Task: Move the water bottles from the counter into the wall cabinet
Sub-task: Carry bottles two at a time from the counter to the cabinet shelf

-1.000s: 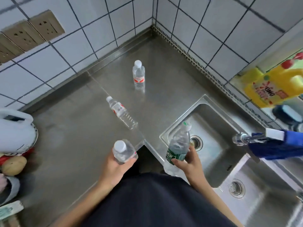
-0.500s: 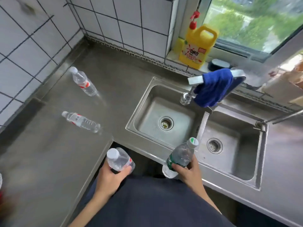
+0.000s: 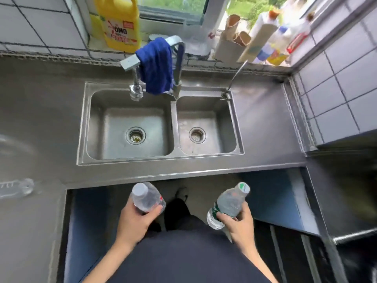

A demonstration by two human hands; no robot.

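Left hand gripped the white-capped water bottle, right hand the green-labelled bottle, low centre. I had swung from the corner to face the sink, carrying both off; a blurred bottle remained on the tabletop, far left.

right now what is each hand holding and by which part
The left hand grips a white-capped water bottle round its lower body; the right hand grips a green-labelled water bottle round its lower half, by the label.
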